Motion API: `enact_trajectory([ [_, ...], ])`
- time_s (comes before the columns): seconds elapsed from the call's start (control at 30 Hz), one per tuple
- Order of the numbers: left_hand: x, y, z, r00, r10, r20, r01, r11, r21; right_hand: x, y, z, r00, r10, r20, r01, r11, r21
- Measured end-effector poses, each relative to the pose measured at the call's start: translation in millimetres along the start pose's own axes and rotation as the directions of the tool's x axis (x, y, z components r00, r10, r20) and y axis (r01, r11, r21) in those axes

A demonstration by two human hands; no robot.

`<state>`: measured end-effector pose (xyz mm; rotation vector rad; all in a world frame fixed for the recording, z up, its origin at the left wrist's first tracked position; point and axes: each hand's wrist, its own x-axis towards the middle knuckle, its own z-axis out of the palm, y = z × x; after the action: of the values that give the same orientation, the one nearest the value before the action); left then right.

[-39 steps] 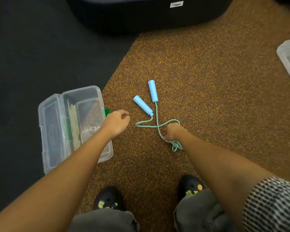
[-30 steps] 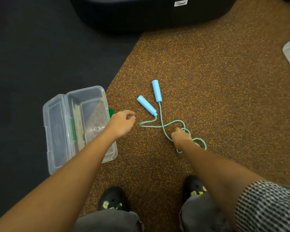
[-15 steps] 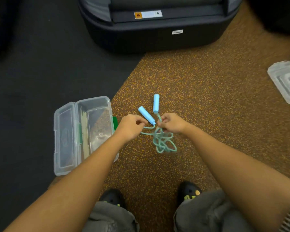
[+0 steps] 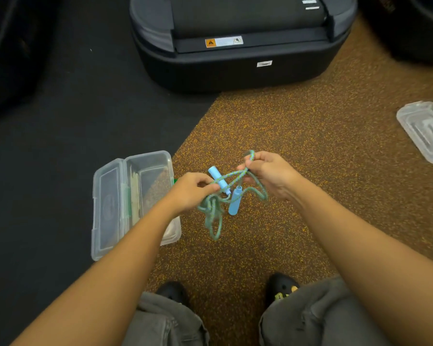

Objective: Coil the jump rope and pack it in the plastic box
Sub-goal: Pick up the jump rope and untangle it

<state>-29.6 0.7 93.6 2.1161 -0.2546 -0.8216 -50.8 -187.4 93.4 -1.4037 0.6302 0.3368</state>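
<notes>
Teal braided jump rope (image 4: 213,216) was lifted off the brown speckled floor (image 4: 310,146), where it lay a second earlier. Left hand (image 4: 190,191) grip pinched cord by one handle; right hand (image 4: 268,176) grip pinched a raised loop. Loops hung untidy, so coiling looked barely begun.

Count:
- one rope
- two light-blue cylindrical handles (image 4: 235,201)
- one open clear plastic box (image 4: 148,154) at 9 o'clock
- one other clear container (image 4: 425,131) at 3 o'clock

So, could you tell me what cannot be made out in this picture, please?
Head view:
- Teal braided jump rope: loops hanging below the left hand are blurred; coiled or tangled, cannot tell.
- Rope inside the right hand: hidden by that hand.
- Open clear plastic box: near corner covered by the left forearm.
- Clear plastic container: cut off by the right edge.
- White warning label: print too small.
</notes>
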Motion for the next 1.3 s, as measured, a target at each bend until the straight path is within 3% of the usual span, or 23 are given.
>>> enact_trajectory([
  [0.07,-4,1,-9,1.000,-0.024,-0.020,0.023,0.996,-0.089,2,-2,-8,0.998,0.019,-0.057,-0.022,0.999,-0.045],
  [0.13,-5,2,-16,0.997,-0.065,-0.044,0.050,0.958,-0.283,5,-5,-17,0.991,0.027,-0.130,-0.039,0.995,-0.088],
  [0.3,1,5,-30,0.973,-0.168,-0.158,0.015,0.731,-0.682,14,-3,-36,0.954,0.095,-0.283,-0.111,0.993,-0.041],
  [0.43,6,6,-35,0.942,-0.225,-0.248,-0.032,0.676,-0.736,23,12,-42,0.902,0.152,-0.404,-0.190,0.980,-0.054],
  [0.57,5,4,-43,0.929,-0.226,-0.293,-0.074,0.662,-0.746,29,25,-49,0.848,0.096,-0.521,-0.278,0.918,-0.284],
  [0.67,6,10,-41,0.947,-0.171,-0.273,-0.095,0.661,-0.744,25,25,-41,0.878,0.083,-0.471,-0.378,0.724,-0.577],
  [0.73,6,15,-38,0.956,-0.152,-0.250,-0.093,0.653,-0.752,12,21,-23,0.915,0.031,-0.403,-0.335,0.614,-0.715],
  [0.8,7,20,-34,0.968,-0.126,-0.217,-0.078,0.673,-0.736,-2,10,-1,0.953,-0.190,-0.237,-0.069,0.625,-0.777],
  [0.87,7,24,-29,0.975,-0.094,-0.199,-0.076,0.704,-0.706,-18,-3,22,0.920,-0.389,-0.058,0.241,0.674,-0.698],
  [0.93,6,28,-27,0.976,-0.073,-0.205,-0.091,0.719,-0.689,-30,-11,37,0.902,-0.432,0.017,0.364,0.738,-0.567],
  [1.0,6,30,-26,0.977,-0.062,-0.203,-0.098,0.718,-0.689,-32,-9,42,0.912,-0.405,0.058,0.371,0.759,-0.535],
  [1.07,5,32,-26,0.983,-0.046,-0.179,-0.090,0.731,-0.676,-28,-3,38,0.920,-0.386,0.068,0.336,0.687,-0.645],
  [1.13,4,34,-25,0.985,-0.028,-0.170,-0.089,0.760,-0.644,-22,-1,33,0.934,-0.354,0.040,0.294,0.702,-0.648],
  [1.2,5,36,-27,0.977,-0.020,-0.210,-0.114,0.787,-0.606,-21,-2,29,0.952,-0.304,0.032,0.259,0.746,-0.614],
  [1.3,6,32,-41,0.941,-0.047,-0.336,-0.165,0.801,-0.576,-17,-6,19,0.966,-0.258,-0.014,0.182,0.722,-0.667],
])
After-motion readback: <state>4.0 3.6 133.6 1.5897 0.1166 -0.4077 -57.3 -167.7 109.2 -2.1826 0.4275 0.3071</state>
